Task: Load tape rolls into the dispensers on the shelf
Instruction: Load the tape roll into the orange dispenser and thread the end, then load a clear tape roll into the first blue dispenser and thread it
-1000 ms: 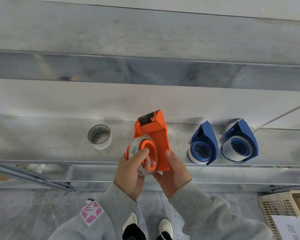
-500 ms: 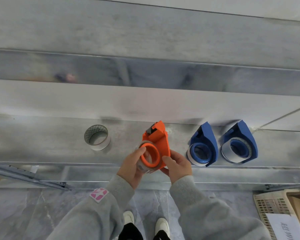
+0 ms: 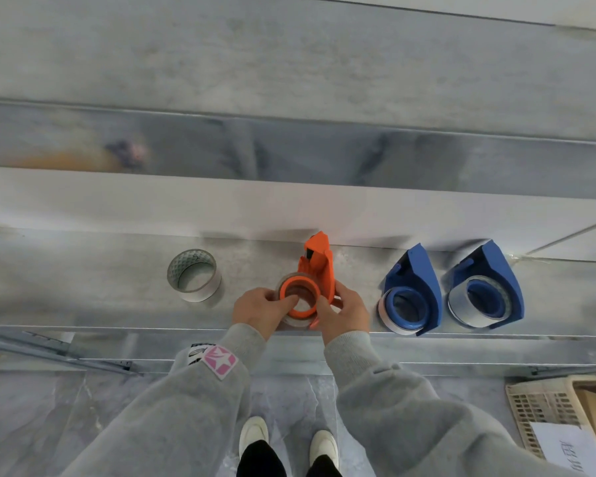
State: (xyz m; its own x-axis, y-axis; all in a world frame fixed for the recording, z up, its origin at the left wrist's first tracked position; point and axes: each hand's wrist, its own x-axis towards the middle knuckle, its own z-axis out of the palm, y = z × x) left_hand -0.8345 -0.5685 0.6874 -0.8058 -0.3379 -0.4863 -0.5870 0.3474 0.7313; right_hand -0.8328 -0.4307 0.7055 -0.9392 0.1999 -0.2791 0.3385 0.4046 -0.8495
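Two blue dispensers (image 3: 413, 290) at three o'clock sit loaded; both hands' fingers (image 3: 284, 302) grip the orange dispenser (image 3: 319, 266) with its roll; one spare roll (image 3: 194, 275) at nine o'clock remains.

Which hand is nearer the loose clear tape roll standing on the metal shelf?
Left. The left hand is just right of the loose clear tape roll, apart from it; the right hand is farther right, beyond the orange dispenser.
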